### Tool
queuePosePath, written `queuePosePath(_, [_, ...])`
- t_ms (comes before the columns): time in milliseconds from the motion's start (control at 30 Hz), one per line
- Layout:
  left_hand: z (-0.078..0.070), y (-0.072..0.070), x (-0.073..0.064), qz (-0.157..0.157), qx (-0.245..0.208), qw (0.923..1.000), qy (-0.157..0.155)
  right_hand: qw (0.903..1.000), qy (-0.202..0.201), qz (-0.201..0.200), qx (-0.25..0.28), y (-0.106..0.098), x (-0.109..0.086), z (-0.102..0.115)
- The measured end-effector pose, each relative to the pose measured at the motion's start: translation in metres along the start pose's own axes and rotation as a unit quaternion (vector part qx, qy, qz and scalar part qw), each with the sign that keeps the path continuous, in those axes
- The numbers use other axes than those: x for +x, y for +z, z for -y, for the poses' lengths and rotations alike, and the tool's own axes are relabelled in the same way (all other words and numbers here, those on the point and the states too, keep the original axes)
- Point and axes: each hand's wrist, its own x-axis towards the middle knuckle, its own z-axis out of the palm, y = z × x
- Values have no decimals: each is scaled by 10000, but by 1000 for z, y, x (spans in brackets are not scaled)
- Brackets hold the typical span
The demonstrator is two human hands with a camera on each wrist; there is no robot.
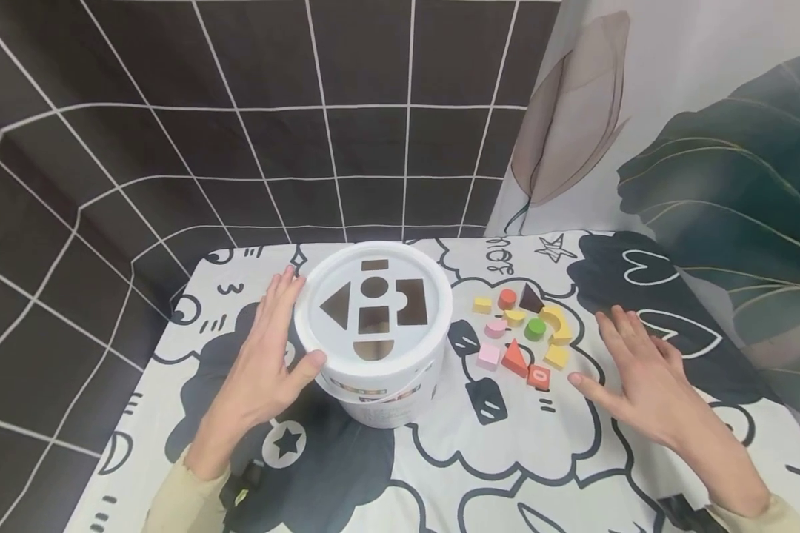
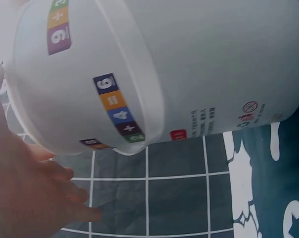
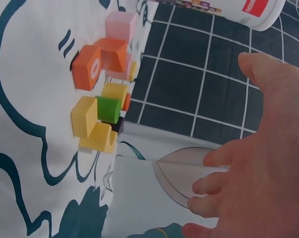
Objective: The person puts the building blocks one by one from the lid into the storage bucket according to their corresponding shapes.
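The left hand lies along the left side of a white bucket, its fingers extended and its thumb overlapping the edge of the lid; how firmly it touches cannot be told. The right hand is well apart from it, fingers straight and spread, holding nothing, to the right of a loose group of blocks. The lid has rectangular, round, triangular, square, half-round and arch-shaped cutouts, and the bucket's side carries coloured sum strips. Nearest the right hand are a yellow arch, a yellow block and a red cube marked 0; a green cylinder, a red triangular block and a pink cube lie closer to the bucket. Farther back are an orange-red cylinder and a dark triangular block. Everything rests on a doodle-patterned tabletop, before a dark grid-patterned backdrop and a leaf-print curtain.
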Motion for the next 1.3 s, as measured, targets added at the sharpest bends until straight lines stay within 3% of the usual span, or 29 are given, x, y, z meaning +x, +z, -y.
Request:
queuePosePath(233, [0,10,3,-182,-370,9988,264,10000,25,-16,74,2,0,0])
queuePosePath(500, [3,20,-1,-659,-984,9921,410,9999,55,91,128,6,1,1])
queuePosePath(733, [4,25,-2,-964,-1102,9884,410,9995,-9,120,295,8,12,-1])
queuePosePath(833, [6,27,-2,-1071,-1160,9865,430,9989,-93,-26,451,12,17,-6])
queuePosePath(1067, [5,30,-1,-1093,-1179,9860,438,9918,-653,-806,748,23,21,-26])
queuePosePath(1300, [5,30,-1,-1119,-1170,9860,405,9916,-325,-756,993,32,27,-39])
